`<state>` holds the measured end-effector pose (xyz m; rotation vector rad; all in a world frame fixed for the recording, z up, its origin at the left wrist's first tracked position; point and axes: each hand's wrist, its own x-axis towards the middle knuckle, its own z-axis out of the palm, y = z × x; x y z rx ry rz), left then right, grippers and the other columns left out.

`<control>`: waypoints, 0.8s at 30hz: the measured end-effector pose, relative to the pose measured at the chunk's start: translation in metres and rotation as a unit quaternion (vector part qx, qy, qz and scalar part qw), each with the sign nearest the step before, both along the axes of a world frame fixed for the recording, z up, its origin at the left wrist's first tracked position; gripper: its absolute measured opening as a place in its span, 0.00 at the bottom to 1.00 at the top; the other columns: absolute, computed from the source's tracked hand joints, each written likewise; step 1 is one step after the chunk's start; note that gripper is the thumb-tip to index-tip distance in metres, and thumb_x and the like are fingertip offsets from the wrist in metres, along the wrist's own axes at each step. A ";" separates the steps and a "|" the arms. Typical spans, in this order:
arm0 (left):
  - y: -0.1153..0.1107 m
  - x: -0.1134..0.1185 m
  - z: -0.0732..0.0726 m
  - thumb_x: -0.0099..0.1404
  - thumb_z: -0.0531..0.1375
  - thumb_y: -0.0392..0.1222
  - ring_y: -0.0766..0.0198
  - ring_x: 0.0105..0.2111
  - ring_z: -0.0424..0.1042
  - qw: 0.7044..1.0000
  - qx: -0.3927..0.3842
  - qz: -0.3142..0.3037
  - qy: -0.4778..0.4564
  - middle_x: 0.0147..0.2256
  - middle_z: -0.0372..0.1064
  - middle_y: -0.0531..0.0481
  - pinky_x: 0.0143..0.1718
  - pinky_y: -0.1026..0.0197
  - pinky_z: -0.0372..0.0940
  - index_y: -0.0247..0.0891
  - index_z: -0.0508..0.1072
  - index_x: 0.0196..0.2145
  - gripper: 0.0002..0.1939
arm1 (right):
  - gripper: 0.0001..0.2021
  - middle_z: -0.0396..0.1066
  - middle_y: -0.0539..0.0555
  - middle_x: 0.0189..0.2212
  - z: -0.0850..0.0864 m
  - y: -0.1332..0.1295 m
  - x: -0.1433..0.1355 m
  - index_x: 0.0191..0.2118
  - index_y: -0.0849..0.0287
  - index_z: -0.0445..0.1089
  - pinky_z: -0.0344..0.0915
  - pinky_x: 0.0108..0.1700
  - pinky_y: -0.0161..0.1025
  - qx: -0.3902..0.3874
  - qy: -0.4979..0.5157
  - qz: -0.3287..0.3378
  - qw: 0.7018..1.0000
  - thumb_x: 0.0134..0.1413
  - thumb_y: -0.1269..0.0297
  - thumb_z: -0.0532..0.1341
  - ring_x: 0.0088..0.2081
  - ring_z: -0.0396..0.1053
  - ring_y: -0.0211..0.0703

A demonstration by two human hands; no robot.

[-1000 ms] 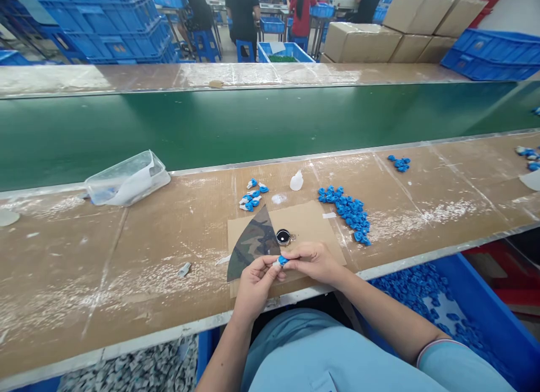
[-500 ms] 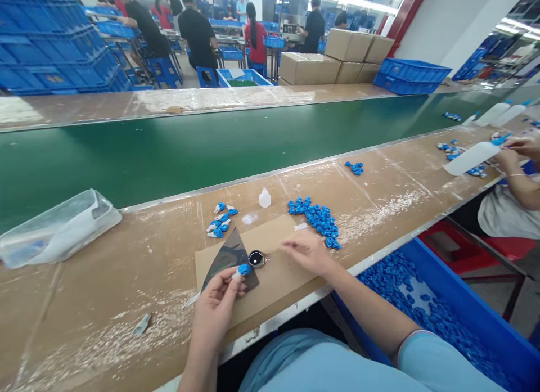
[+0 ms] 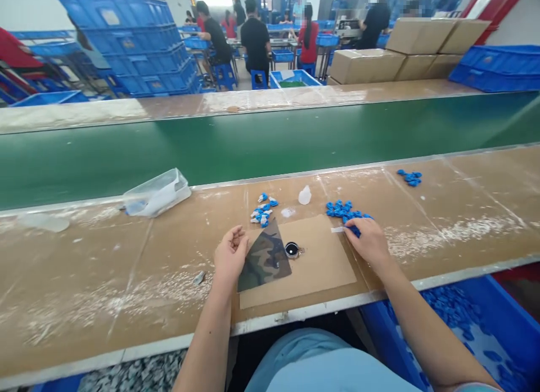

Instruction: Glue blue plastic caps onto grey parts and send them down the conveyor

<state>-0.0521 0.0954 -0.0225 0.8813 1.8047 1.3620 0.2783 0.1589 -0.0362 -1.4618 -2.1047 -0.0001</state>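
My right hand (image 3: 371, 243) reaches into the cluster of small blue plastic pieces (image 3: 337, 208), thumb and fingers closed on one blue piece (image 3: 354, 230). Loosely curled, my left hand (image 3: 231, 251) hovers by the left edge of a camouflage-patterned sheet (image 3: 264, 260), with a gap between thumb and fingers and nothing visible in it. The sheet lies on a cardboard piece (image 3: 324, 268). Beside its right edge sits a small round container with a black inside (image 3: 291, 249). Several joined blue-and-white pieces (image 3: 262, 216) lie just beyond the sheet.
A white nozzle-shaped cap (image 3: 304, 195) stands behind the cardboard. Further left are a clear plastic tub (image 3: 160, 195) and a grey piece (image 3: 199, 278). A green conveyor belt (image 3: 261, 139) runs behind the bench. Below the bench, a blue bin (image 3: 518, 319) holds blue pieces; grey pieces (image 3: 139, 372) fill another.
The blue-and-white piece that was in my left hand is gone from it. My right hand has moved from above the cardboard to the blue pieces. The view has swung left.
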 end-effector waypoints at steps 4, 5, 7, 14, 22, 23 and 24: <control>-0.046 -0.033 -0.004 0.51 0.61 0.48 0.60 0.34 0.72 0.992 -0.003 0.060 0.113 0.40 0.74 0.42 0.39 0.55 0.68 0.37 0.73 0.40 0.19 | 0.11 0.75 0.57 0.35 0.007 -0.006 -0.002 0.38 0.54 0.73 0.69 0.38 0.45 -0.004 0.114 0.020 0.993 0.59 0.60 0.55 0.34 0.71 0.48; -0.058 -0.042 -0.005 0.51 0.60 0.49 0.60 0.32 0.71 0.986 -0.013 0.083 0.142 0.39 0.74 0.42 0.38 0.55 0.68 0.37 0.73 0.40 0.19 | 0.11 0.75 0.57 0.36 0.008 -0.007 -0.003 0.38 0.54 0.73 0.70 0.38 0.45 -0.014 0.144 0.018 0.989 0.59 0.58 0.55 0.34 0.71 0.48; -0.077 -0.058 -0.005 0.50 0.60 0.51 0.60 0.30 0.70 0.973 -0.035 0.123 0.191 0.37 0.73 0.42 0.36 0.54 0.68 0.37 0.73 0.38 0.20 | 0.12 0.74 0.57 0.35 0.007 -0.007 -0.005 0.38 0.54 0.74 0.71 0.37 0.45 -0.055 0.205 0.015 0.977 0.57 0.55 0.57 0.34 0.72 0.47; -0.090 -0.070 -0.007 0.48 0.59 0.48 0.57 0.29 0.69 0.964 -0.076 0.051 0.248 0.31 0.72 0.45 0.38 0.52 0.67 0.39 0.76 0.32 0.15 | 0.20 0.76 0.57 0.36 0.001 -0.011 -0.024 0.39 0.57 0.75 0.74 0.38 0.43 -0.236 0.351 0.065 0.904 0.45 0.47 0.67 0.35 0.74 0.45; -0.084 -0.044 -0.017 0.50 0.62 0.56 0.56 0.40 0.71 0.994 -0.014 0.042 0.096 0.40 0.72 0.43 0.46 0.53 0.65 0.38 0.74 0.39 0.22 | 0.19 0.76 0.54 0.25 0.011 -0.033 -0.055 0.37 0.60 0.75 0.75 0.26 0.39 -0.326 0.383 0.126 0.855 0.48 0.48 0.65 0.24 0.74 0.41; -0.083 -0.038 -0.015 0.50 0.63 0.56 0.56 0.41 0.71 0.997 -0.010 0.031 0.065 0.41 0.72 0.43 0.47 0.53 0.65 0.38 0.74 0.40 0.24 | 0.19 0.75 0.53 0.25 0.010 -0.035 -0.059 0.38 0.60 0.75 0.75 0.26 0.38 -0.337 0.386 0.136 0.848 0.49 0.48 0.64 0.23 0.74 0.41; -0.082 -0.032 -0.012 0.49 0.64 0.56 0.56 0.42 0.71 0.999 -0.010 0.019 0.035 0.41 0.72 0.44 0.47 0.54 0.65 0.38 0.74 0.40 0.24 | 0.19 0.75 0.53 0.24 0.010 -0.036 -0.063 0.39 0.60 0.75 0.75 0.26 0.38 -0.347 0.385 0.148 0.842 0.49 0.49 0.64 0.23 0.74 0.41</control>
